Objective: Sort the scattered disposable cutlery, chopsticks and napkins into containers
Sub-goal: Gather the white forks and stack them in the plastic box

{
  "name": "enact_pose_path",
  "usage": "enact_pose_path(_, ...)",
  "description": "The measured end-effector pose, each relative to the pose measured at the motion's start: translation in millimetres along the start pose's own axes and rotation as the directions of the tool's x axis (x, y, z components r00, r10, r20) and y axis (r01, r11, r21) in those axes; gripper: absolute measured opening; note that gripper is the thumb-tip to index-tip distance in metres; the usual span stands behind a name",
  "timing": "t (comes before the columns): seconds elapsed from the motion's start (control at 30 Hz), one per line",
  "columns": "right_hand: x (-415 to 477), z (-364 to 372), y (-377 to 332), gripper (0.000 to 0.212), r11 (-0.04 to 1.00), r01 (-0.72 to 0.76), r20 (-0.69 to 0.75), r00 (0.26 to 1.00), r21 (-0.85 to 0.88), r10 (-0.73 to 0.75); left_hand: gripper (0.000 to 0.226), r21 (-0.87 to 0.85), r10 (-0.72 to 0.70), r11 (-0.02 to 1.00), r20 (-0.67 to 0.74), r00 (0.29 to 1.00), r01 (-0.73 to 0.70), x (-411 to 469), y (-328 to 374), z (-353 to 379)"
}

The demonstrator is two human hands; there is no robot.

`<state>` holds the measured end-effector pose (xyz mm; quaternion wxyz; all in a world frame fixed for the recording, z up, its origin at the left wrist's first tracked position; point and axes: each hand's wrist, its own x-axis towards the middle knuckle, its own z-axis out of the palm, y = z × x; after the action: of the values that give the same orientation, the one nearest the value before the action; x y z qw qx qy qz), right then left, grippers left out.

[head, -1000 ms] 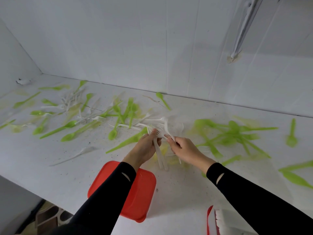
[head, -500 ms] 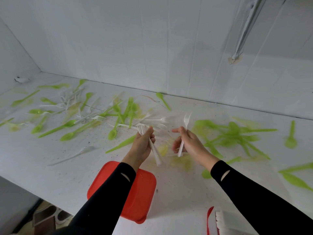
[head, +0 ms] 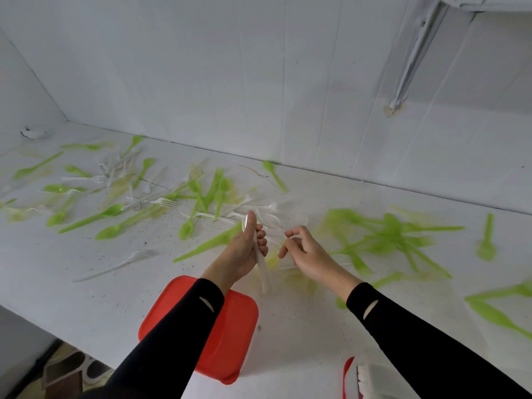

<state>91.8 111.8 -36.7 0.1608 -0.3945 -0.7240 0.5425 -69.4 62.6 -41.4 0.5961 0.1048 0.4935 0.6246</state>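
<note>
The left hand (head: 247,249) is curled tight round a bundle of white forks (head: 261,269), thumb laid up along the handles, tines up and handle ends hanging toward the near edge of the worktop (head: 86,298), just beyond the red box (head: 230,341). Half a second ago the right hand (head: 306,251) was holding a single white fork upright beside that bundle; now that fork no longer shows in it, and the hand sits just right of the bundle with its fingers half curled. Whether they pinch anything I cannot tell. My reading is that the fork has gone into the left-hand bundle, so one more piece is gathered and the right hand is free for the next. Plenty is left: loose white forks (head: 164,201) lie among green spoons (head: 95,216) toward the back left, more green pieces (head: 388,234) spread across the right side, and a second red container (head: 348,375) shows at the near right edge. The bundle has not yet been dropped into any container
</note>
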Motion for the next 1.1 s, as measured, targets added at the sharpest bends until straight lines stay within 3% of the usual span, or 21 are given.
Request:
enact_pose_path(0.2, -5, 2, -1, 0.015, 0.999, 0.042, 0.073, 0.997, -0.025, -0.040, 0.037, 0.237, -0.004, 0.971, 0.065, 0.998, -0.012, -4, -3, -4)
enact_pose_path(0.53, -6, 5, -2, 0.014, 0.969, 0.243, -0.101, 0.966, 0.035, -0.238, 0.065, 0.014, 0.010, 1.000, -0.032, 0.999, -0.009, 0, -4, -5)
enact_pose_path(0.6, -6, 6, -2, 0.016, 0.954, 0.296, -0.130, 0.945, -0.046, -0.299, 0.072, -0.038, 0.014, 0.999, -0.018, 1.000, -0.015, 1, -3, -5)
enact_pose_path(0.7, -5, 8, 2, 0.026, 0.854, 0.347, -0.060, 0.915, -0.387, -0.399, 0.084, -0.051, 0.008, 0.999, 0.040, 0.999, -0.006, 2, 0, -5)
enact_pose_path(0.77, -8, 10, 3, 0.032, 0.786, 0.369, 0.049, 0.916, -0.496, -0.399, 0.063, -0.025, 0.006, 1.000, 0.029, 1.000, -0.005, 4, -1, -10)
enact_pose_path(0.83, -9, 12, 0, 0.032, 0.788, 0.381, 0.135, 0.922, -0.483, -0.363, 0.036, -0.033, 0.006, 0.999, -0.061, 0.998, -0.008, 7, -2, -14)
enact_pose_path(0.9, -6, 8, -3, 0.032, 0.883, 0.309, 0.117, 0.951, -0.353, -0.286, 0.031, -0.106, 0.027, 0.993, -0.160, 0.987, -0.044, 7, 0, -15)
enact_pose_path(0.97, 3, -4, 0, 0.030, 0.961, 0.164, -0.005, 0.986, -0.223, -0.169, 0.036, -0.133, 0.043, 0.989, -0.181, 0.982, -0.068, 7, 3, -14)
enact_pose_path(1.03, 11, -21, 9, 0.018, 0.964, 0.025, -0.135, 0.989, -0.266, -0.062, 0.031, -0.185, 0.028, 0.981, -0.180, 0.983, -0.062, 6, 10, -12)
enact_pose_path(1.1, 14, -38, 18, 0.016, 0.904, -0.073, -0.171, 0.985, -0.420, 0.000, 0.022, -0.243, -0.012, 0.970, -0.175, 0.985, -0.031, 8, 19, -11)
